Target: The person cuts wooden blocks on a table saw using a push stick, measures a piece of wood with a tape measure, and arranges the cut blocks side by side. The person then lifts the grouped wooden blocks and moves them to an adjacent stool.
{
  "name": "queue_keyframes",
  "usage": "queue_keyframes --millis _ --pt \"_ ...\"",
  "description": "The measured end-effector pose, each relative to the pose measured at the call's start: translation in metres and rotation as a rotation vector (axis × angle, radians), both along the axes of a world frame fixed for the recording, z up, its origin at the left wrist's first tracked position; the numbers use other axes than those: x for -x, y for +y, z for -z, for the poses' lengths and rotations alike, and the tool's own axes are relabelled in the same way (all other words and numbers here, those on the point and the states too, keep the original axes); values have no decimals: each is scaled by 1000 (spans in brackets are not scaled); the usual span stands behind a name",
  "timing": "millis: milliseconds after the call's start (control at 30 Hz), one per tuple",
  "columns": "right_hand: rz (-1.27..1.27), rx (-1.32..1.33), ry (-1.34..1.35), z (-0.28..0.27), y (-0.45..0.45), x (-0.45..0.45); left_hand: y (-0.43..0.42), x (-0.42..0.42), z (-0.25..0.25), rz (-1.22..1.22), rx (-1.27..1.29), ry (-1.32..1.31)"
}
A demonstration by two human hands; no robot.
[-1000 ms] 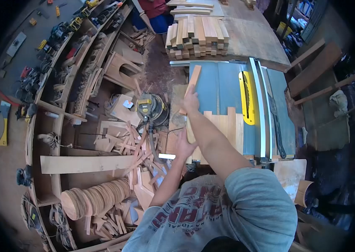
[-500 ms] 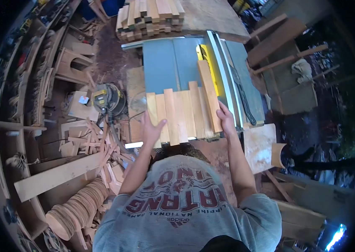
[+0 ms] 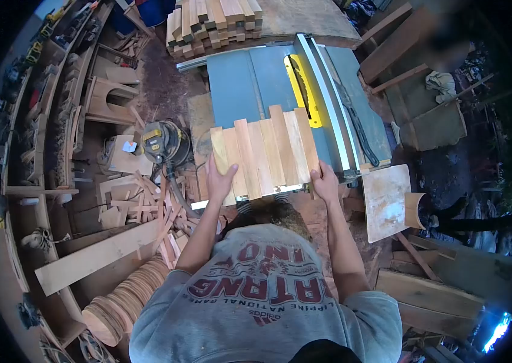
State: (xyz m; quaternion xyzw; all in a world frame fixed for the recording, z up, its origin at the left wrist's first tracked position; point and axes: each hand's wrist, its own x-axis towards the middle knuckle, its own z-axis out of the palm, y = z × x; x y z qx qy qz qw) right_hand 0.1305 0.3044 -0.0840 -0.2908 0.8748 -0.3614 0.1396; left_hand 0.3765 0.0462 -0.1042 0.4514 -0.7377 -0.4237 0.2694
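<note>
Several pale wooden strips lie side by side in a row at the near edge of the blue-grey table saw, their far ends uneven. My left hand grips the row's left side, with the thumb on top of the strips. At the opposite side, my right hand is closed on the near end of the outermost strip. Its fingers below the wood are hidden. Just beyond the strips, the saw blade sits inside a yellow insert, beside the long metal fence.
A stack of cut wood stands beyond the saw. To the left are a round shop vacuum, a heap of offcuts, a long board and a row of round wooden discs. A pale panel is at right.
The rightmost strip, which stuck out far past the others beside the blade, has come back toward me and lies against the row. My right hand still holds it.
</note>
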Motion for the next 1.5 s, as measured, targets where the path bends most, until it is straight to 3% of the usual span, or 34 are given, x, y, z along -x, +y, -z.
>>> queue_keyframes --millis 133,167,200,233,333,467,500,567,633,733,833,900,967,1000,1100,1300,1333,1433,1467,1500 --pt "-8 -37 57 18 -9 -13 -33 -15 17 45 -38 -20" --pt "0 -38 51 25 -8 -15 -40 -19 18 65 -246 150" --pt "16 3 -125 27 -6 -19 -43 -24 17 83 -458 315" --pt "32 43 -302 28 -3 -25 -43 -28 17 86 -466 302" --pt "73 191 -461 25 -6 -28 -45 -28 17 138 -523 288" --pt "128 259 -399 28 -11 -37 -44 -26 12 128 -624 381" --pt "148 134 -319 -1 -15 -45 -44 -26 9 132 -685 403" --pt "186 15 -259 -8 -17 -57 -48 -27 7 167 -663 383" --pt "211 288 -578 6 -11 -63 -51 -32 0 199 -645 368" --pt "185 283 -684 -2 4 -85 -48 -41 -6 225 -625 274" --pt "110 475 -572 30 17 -109 -46 -58 5 268 -549 217" --pt "58 443 -494 43 26 -107 -45 -60 10 283 -602 300" --pt "171 498 -1028 10 21 -102 -43 -59 14 276 -598 299" --pt "231 528 -1042 10 16 -102 -42 -57 11 267 -587 312" --pt "212 558 -980 12 12 -103 -44 -52 -4 254 -685 314" --pt "203 593 -990 11 19 -104 -32 -59 -9 213 -607 245" --pt "210 597 -992 -6 17 -100 -27 -59 -16 220 -501 183" --pt "267 599 -1120 -34 33 -93 -19 -63 -28 161 -555 207" --pt "133 582 -751 -17 44 -91 -15 -59 -39 143 -583 233" --pt "83 550 -565 -21 59 -90 -24 -70 -18 176 -540 204"
